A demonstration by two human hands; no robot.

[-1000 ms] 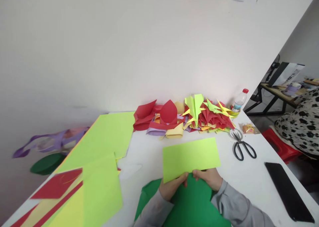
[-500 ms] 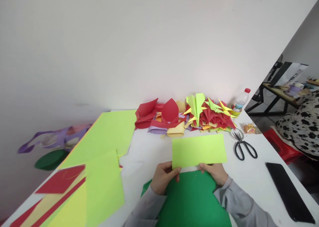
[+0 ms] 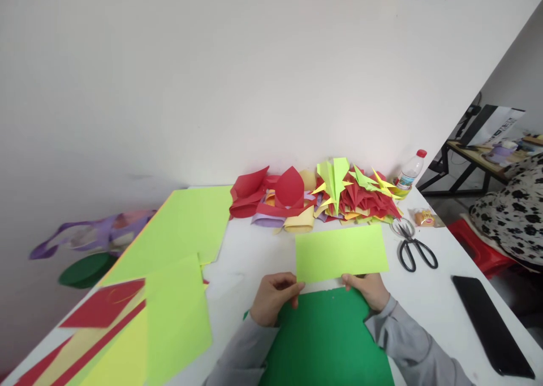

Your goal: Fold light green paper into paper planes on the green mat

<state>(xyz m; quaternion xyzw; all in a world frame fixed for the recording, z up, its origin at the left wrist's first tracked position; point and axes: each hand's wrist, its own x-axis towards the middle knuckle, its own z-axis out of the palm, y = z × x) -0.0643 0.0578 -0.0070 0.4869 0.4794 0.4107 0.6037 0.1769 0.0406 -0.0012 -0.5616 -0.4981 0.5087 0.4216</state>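
Note:
A lime-green rectangle of paper [image 3: 341,254] is held up above the white table, tilted slightly. My right hand [image 3: 370,291] pinches it at the lower edge, thumb in front and fingers behind. At its lower left corner is my left hand [image 3: 274,298], thumb and forefinger closed together there. Under my wrists lies a large dark green sheet [image 3: 328,341], its near part cut off by the frame. Black-handled scissors [image 3: 413,247] rest to the right of the held paper, blades pointing away.
Lime sheets [image 3: 178,228] and red strips [image 3: 106,304] cover the left side. Folded red paper shapes [image 3: 289,188] and a spiky folded pile [image 3: 360,196] line the wall. At right are a bottle [image 3: 409,171], a wrapped snack [image 3: 424,217] and a black phone [image 3: 492,324]. A person [image 3: 515,211] sits beyond.
The lime paper and my right hand have shifted slightly right and up. My left hand has drawn a little left, its thumb now just at the paper's corner.

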